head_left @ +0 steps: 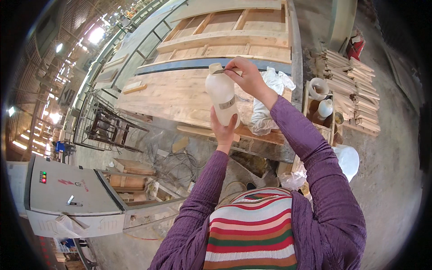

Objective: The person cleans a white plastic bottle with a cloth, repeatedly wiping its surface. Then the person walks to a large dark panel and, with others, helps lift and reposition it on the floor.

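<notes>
My left hand [223,133] is wrapped round the lower part of a translucent white plastic bottle [220,92]. The bottle is held up over the near edge of a wooden board [166,100], tilted slightly, with a small label on its side. At its neck, just below the pale cap [215,67], a thin dark blade-like tool [219,71] lies across. My right hand [248,77] pinches that tool between thumb and fingers. Its exact kind is too small to make out. White crumpled cloth [264,108] lies on the bench beyond my right wrist.
Wooden frames [225,39] lie at the back of the bench. At right, a wooden box [325,128] holds plastic containers, with stacked wood strips [353,90] on the floor behind. A grey electrical cabinet [74,186] stands at left; cables [173,159] tangle below the bench.
</notes>
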The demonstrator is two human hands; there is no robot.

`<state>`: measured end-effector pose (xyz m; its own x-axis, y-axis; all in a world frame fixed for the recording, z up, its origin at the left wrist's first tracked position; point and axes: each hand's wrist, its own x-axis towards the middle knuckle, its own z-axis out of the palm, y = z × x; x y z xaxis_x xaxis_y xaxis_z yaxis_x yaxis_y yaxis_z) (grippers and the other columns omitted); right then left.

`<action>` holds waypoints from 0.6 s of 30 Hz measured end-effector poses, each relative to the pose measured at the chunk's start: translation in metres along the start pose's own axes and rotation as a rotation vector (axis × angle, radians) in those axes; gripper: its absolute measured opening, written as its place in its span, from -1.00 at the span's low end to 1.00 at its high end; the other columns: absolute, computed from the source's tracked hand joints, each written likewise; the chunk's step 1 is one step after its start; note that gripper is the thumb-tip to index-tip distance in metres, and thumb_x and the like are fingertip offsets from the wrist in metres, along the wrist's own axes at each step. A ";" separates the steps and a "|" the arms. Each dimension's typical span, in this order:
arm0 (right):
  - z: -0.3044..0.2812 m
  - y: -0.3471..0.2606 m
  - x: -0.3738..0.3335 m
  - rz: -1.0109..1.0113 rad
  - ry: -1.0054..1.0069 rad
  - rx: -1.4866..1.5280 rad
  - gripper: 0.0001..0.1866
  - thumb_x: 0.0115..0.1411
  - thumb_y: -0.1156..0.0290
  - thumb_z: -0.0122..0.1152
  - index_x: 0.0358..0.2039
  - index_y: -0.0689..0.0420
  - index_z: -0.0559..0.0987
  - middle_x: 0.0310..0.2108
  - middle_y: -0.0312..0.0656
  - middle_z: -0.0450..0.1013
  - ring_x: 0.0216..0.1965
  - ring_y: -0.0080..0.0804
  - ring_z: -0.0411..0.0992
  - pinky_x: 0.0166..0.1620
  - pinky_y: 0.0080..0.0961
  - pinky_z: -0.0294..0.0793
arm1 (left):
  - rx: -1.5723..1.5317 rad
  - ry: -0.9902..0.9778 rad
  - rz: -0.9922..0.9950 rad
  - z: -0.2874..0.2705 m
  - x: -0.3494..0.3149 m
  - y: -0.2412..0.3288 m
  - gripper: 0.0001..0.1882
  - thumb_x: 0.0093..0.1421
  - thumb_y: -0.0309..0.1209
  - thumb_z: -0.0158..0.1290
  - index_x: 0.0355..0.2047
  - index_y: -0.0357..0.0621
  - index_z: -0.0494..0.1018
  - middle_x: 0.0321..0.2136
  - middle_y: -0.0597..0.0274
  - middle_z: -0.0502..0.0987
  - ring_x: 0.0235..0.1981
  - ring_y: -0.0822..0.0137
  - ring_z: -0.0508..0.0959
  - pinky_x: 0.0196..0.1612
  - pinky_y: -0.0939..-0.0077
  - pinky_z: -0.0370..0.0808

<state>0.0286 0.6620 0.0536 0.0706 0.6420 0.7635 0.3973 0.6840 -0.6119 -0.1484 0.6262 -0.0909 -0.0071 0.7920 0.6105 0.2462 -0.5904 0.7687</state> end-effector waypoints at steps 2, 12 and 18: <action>-0.001 0.003 -0.001 -0.067 0.003 -0.098 -0.88 0.12 0.49 0.34 -0.35 0.20 0.55 -0.39 -0.19 0.47 -0.26 -0.23 0.43 -0.19 -0.37 0.40 | 0.004 -0.002 -0.004 0.000 0.000 -0.003 -0.12 0.11 -0.16 0.33 0.29 -0.28 0.14 0.04 -0.07 0.42 0.04 0.08 0.47 0.05 0.21 0.43; 0.000 0.002 -0.012 -0.199 0.027 -0.238 -0.84 0.04 0.49 0.35 -0.41 0.02 0.50 -0.39 -0.34 0.42 -0.20 -0.28 0.39 -0.07 -0.27 0.18 | 0.108 -0.008 0.026 -0.001 -0.004 -0.004 -0.13 0.15 -0.17 0.31 0.31 -0.29 0.13 0.04 -0.02 0.46 0.02 0.20 0.50 0.06 0.31 0.45; 0.008 0.005 -0.048 -0.275 -0.092 -0.266 -0.83 0.05 0.50 0.37 -0.42 0.08 0.50 -0.37 -0.26 0.39 -0.22 -0.19 0.37 -0.11 -0.28 0.24 | -0.105 0.007 -0.072 0.002 0.001 0.001 -0.15 0.10 -0.20 0.33 0.27 -0.33 0.18 0.02 -0.13 0.44 0.02 0.00 0.49 0.04 0.18 0.43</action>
<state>0.0198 0.6377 0.0120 -0.1486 0.4838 0.8624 0.6142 0.7287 -0.3030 -0.1458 0.6265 -0.0903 -0.0283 0.8321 0.5539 0.1419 -0.5452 0.8262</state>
